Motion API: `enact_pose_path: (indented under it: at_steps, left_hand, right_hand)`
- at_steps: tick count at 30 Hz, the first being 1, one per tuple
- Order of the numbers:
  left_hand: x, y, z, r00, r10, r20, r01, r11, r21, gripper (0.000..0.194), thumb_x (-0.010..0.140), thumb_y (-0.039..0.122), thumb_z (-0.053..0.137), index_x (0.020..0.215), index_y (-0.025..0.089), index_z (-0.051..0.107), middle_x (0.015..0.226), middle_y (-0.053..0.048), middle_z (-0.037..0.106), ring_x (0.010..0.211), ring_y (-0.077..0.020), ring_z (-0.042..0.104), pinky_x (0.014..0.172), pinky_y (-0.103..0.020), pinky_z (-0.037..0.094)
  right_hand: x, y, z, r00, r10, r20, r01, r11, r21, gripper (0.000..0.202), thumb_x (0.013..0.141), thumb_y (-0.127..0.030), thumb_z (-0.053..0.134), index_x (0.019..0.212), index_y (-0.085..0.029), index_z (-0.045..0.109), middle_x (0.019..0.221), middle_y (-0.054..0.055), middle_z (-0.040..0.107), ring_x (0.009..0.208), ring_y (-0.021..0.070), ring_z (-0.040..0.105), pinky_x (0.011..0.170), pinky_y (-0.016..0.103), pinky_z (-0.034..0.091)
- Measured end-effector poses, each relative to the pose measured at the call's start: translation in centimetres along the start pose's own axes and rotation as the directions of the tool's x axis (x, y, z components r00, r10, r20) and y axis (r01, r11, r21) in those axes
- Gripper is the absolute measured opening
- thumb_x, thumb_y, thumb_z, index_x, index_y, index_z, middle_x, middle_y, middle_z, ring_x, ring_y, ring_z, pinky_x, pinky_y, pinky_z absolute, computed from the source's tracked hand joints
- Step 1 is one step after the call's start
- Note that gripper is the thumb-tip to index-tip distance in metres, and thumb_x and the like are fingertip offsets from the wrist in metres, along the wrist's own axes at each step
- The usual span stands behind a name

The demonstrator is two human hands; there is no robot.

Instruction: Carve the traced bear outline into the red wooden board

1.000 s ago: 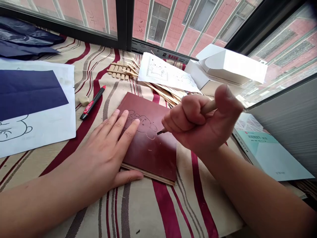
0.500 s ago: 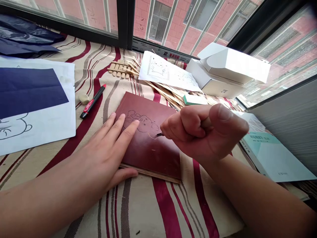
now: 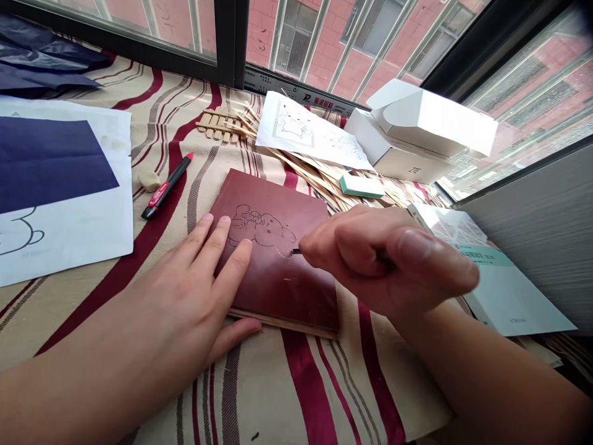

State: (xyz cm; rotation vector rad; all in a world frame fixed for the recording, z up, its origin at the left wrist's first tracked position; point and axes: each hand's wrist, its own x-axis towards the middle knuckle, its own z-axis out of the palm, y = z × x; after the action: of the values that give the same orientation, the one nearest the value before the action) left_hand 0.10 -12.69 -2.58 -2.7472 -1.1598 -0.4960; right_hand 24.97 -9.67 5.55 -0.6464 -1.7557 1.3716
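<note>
On the striped cloth lies a reddish-brown board (image 3: 296, 296) with a pale layered edge and a line drawing of a cartoon animal on its face. My left hand (image 3: 199, 290) rests flat on its left part, fingers spread, thumb along the near edge. Closed in a fist, my right hand (image 3: 380, 259) is over the board's right side. It grips a thin carving tool (image 3: 295, 251); only the dark tip shows, the handle being hidden in the fist. The tip meets the board beside the drawing, at the end of a pale curved scratch. Another small pale nick is lower down.
Left of the board lie a black-and-red marker (image 3: 167, 186), an eraser-like lump (image 3: 149, 181) and white paper (image 3: 92, 228) under a dark blue sheet (image 3: 55, 161). Behind are wooden sticks (image 3: 222, 125), a printed drawing (image 3: 306, 133), a green-white block (image 3: 361, 186) and white boxes (image 3: 417, 136). A book (image 3: 519, 303) lies right.
My right fist has turned slightly and shifted a little right, the tool tip staying by the pale scratch. The left hand stays on the board. The view has shifted slightly.
</note>
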Motion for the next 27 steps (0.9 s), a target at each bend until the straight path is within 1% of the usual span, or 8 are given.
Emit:
enact_pose_path:
  at_steps: [6, 12, 14, 17, 19, 22, 24, 27]
  left_hand:
    - [0.6, 0.2, -0.2, 1.000, 0.030, -0.004, -0.030, 0.999, 0.034, 0.075, 0.111, 0.061, 0.040, 0.156, 0.003, 0.056, 0.170, -0.035, 0.046, 0.160, -0.0505, 0.045, 0.124, -0.066, 0.047]
    - [0.7, 0.3, -0.6, 1.000, 0.013, -0.012, -0.013, 1.000, -0.005, 0.076, 0.110, 0.063, 0.045, 0.153, 0.002, 0.061, 0.168, -0.033, 0.049, 0.159, -0.0514, 0.046, 0.127, -0.066, 0.044]
    - [0.8, 0.3, -0.7, 1.000, 0.027, 0.004, -0.027, 1.000, 0.016, 0.075, 0.110, 0.062, 0.044, 0.151, 0.002, 0.063, 0.166, -0.035, 0.051, 0.158, -0.0512, 0.048, 0.125, -0.065, 0.047]
    - [0.9, 0.5, -0.7, 1.000, 0.020, 0.008, -0.020, 0.998, 0.067, 0.076, 0.109, 0.064, 0.045, 0.151, 0.003, 0.063, 0.165, -0.035, 0.053, 0.157, -0.0509, 0.050, 0.123, -0.064, 0.050]
    - [1.1, 0.7, -0.7, 1.000, 0.030, 0.003, -0.030, 0.995, 0.096, 0.078, 0.109, 0.064, 0.046, 0.150, 0.000, 0.063, 0.163, -0.038, 0.052, 0.155, -0.0529, 0.050, 0.121, -0.066, 0.051]
    - [1.3, 0.7, -0.6, 0.997, 0.078, 0.004, -0.078, 0.989, 0.126, 0.079, 0.111, 0.061, 0.044, 0.147, -0.006, 0.063, 0.159, -0.044, 0.053, 0.152, -0.0564, 0.053, 0.116, -0.069, 0.054]
    - [1.4, 0.6, -0.6, 0.996, 0.091, -0.004, -0.089, 0.987, 0.137, 0.078, 0.111, 0.060, 0.043, 0.146, -0.007, 0.063, 0.157, -0.045, 0.053, 0.150, -0.0575, 0.054, 0.114, -0.070, 0.055]
    - [1.4, 0.4, -0.6, 0.996, 0.087, 0.001, -0.087, 0.987, 0.135, 0.078, 0.110, 0.061, 0.044, 0.146, -0.005, 0.063, 0.158, -0.045, 0.053, 0.150, -0.0579, 0.054, 0.113, -0.071, 0.055]
  right_hand:
    - [0.2, -0.1, -0.7, 0.992, 0.010, 0.125, 0.009, 0.988, -0.153, 0.057, 0.106, -0.037, 0.051, 0.058, -0.024, 0.024, 0.054, -0.006, 0.022, 0.050, 0.0122, 0.023, 0.058, 0.040, 0.019]
    - [-0.4, -0.5, 1.3, 0.982, 0.009, 0.191, 0.033, 0.976, -0.215, 0.050, 0.109, -0.030, 0.032, 0.061, -0.027, 0.022, 0.055, -0.006, 0.017, 0.050, 0.0139, 0.019, 0.057, 0.040, 0.019]
    - [-0.4, -0.5, 1.5, 0.976, 0.042, 0.213, 0.008, 0.974, -0.228, 0.049, 0.108, -0.028, 0.034, 0.061, -0.027, 0.022, 0.057, -0.006, 0.017, 0.053, 0.0145, 0.019, 0.059, 0.040, 0.020]
    - [0.4, 0.1, 0.3, 0.989, 0.044, 0.139, -0.028, 0.993, -0.111, 0.056, 0.105, -0.033, 0.050, 0.056, -0.026, 0.023, 0.053, -0.007, 0.020, 0.050, 0.0129, 0.020, 0.056, 0.038, 0.018]
    - [1.4, 1.0, -1.2, 0.997, 0.055, 0.046, -0.059, 0.994, 0.087, 0.065, 0.100, -0.042, 0.060, 0.054, -0.026, 0.017, 0.048, -0.008, 0.015, 0.045, 0.0106, 0.015, 0.050, 0.034, 0.019]
    - [2.5, 2.3, -2.9, 0.998, 0.030, 0.046, -0.042, 0.958, 0.282, 0.069, 0.093, -0.050, 0.067, 0.054, -0.026, 0.017, 0.044, -0.010, 0.013, 0.040, 0.0081, 0.012, 0.043, 0.030, 0.020]
    - [2.5, 2.5, -3.1, 0.999, 0.032, 0.033, -0.040, 0.949, 0.312, 0.070, 0.096, -0.048, 0.068, 0.055, -0.024, 0.017, 0.045, -0.010, 0.013, 0.041, 0.0075, 0.012, 0.044, 0.030, 0.019]
    - [1.5, 1.8, -2.1, 0.999, 0.038, -0.007, -0.035, 0.972, 0.234, 0.069, 0.102, -0.045, 0.065, 0.057, -0.023, 0.018, 0.048, -0.009, 0.015, 0.044, 0.0078, 0.016, 0.048, 0.031, 0.019]
